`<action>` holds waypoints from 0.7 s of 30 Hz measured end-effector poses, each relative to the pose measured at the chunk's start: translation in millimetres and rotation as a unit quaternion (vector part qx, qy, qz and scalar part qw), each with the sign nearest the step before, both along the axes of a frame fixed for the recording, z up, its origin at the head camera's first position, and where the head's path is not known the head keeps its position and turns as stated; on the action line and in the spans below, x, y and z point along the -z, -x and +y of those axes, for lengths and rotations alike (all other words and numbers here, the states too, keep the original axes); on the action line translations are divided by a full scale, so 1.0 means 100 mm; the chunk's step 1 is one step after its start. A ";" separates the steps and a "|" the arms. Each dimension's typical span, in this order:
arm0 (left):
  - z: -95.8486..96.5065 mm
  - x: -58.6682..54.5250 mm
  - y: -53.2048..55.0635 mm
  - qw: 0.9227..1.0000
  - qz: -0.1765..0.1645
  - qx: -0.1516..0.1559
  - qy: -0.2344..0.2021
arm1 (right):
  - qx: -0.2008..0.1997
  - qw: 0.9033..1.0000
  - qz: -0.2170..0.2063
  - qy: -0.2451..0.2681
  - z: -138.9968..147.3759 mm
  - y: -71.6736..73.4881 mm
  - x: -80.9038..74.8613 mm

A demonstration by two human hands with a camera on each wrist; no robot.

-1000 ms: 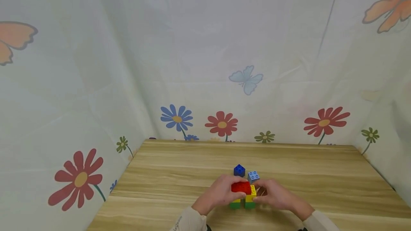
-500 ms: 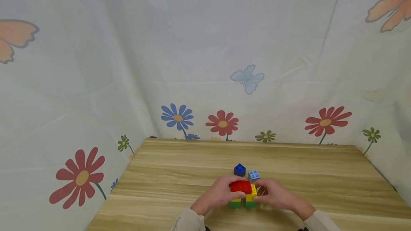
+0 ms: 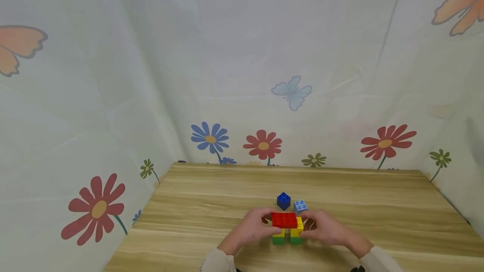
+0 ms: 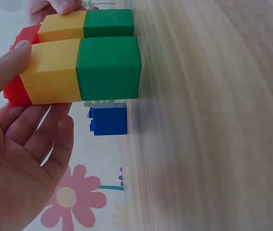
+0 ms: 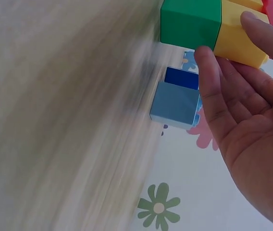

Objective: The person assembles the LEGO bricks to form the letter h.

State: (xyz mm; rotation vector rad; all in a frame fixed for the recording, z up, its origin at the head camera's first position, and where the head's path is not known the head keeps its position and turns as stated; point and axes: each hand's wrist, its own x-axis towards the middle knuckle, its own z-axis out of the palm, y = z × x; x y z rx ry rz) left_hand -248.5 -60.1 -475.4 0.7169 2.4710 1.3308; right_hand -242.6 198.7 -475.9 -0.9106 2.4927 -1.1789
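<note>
Two short columns stand side by side on the table, each a yellow brick [image 4: 52, 74] on top of a green brick [image 4: 108, 67]. A long red brick [image 3: 284, 220] with studs bridges them, leaving some studs of the right yellow brick [image 5: 240, 36] uncovered. My left hand [image 3: 251, 226] pinches the red brick at its left end, thumb in front near the seam with the yellow one, fingers behind. My right hand [image 3: 325, 228] holds the right yellow brick, thumb on its front and fingers behind, one fingertip by the green brick [image 5: 191, 21].
Behind the columns stand a dark blue brick [image 3: 283, 201] and a light blue brick [image 3: 300, 206], studs up. The wooden table [image 3: 211, 188] runs back to a hanging cloth [image 3: 325, 53] printed with flowers and butterflies.
My left hand has slid left along the red brick, uncovering its studded top. The right hand keeps its place at the yellow brick. The view has shifted slightly.
</note>
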 end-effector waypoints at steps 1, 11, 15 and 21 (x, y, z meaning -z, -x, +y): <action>0.00 0.00 0.00 1.000 -0.003 -0.001 0.000 | -0.002 1.000 0.002 -0.001 0.01 0.00 -0.01; 0.00 -0.01 -0.03 1.000 -0.006 -0.014 -0.004 | 0.036 0.999 0.030 -0.023 0.09 0.08 -0.03; 0.00 -0.02 -0.03 1.000 -0.007 -0.013 -0.008 | 0.071 0.993 0.088 -0.034 0.09 0.17 -0.01; 0.00 -0.03 -0.03 1.000 -0.009 -0.012 -0.006 | 0.095 0.987 0.123 -0.049 0.08 0.30 0.04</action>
